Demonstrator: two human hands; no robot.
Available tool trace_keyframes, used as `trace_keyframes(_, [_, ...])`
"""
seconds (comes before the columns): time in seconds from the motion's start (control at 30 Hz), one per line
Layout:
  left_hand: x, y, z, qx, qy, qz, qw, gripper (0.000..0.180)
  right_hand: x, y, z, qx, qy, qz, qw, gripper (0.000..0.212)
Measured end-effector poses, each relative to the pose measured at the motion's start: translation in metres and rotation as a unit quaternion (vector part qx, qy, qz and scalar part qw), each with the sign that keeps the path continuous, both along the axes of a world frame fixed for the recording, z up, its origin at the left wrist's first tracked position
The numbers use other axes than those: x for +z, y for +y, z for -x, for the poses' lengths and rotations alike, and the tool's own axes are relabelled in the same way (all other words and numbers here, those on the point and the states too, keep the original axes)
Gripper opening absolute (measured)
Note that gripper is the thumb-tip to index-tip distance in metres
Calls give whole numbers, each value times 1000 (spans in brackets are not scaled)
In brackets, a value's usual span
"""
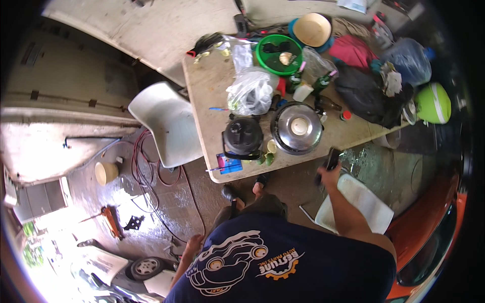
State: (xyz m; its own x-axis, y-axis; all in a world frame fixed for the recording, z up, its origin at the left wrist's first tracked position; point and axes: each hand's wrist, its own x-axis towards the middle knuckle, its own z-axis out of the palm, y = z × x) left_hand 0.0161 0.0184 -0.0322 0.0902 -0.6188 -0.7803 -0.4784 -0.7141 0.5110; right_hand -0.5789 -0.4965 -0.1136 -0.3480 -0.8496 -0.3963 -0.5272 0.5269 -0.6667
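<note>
In the head view, the person's right hand (330, 175) is gripping a black, slim, phone-like object (332, 158), its fingers clamping around it. That object is hovering just off the near edge of a pale rectangular table (202, 111), beside a whitish moulded plastic chair (356, 202). The left hand (193, 246) is hanging low at the person's side, near a long dark-red hose (189, 192); whether its fingers are apart or together, I cannot tell. On the table, a round silver metal lid (290, 135) is sitting beside a black rounded lidded pot (243, 135).
</note>
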Motion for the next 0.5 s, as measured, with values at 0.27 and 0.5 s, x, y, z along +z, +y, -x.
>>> trace_keyframes(0.27, [21,-55,-59,119,-63,-155,979,52,160,104,-184,420,-160,-83,889,106])
trace_keyframes(0.5, [12,-125,-133,138,-35,-54,988,62,160,74,-431,494,-202,94,840,96])
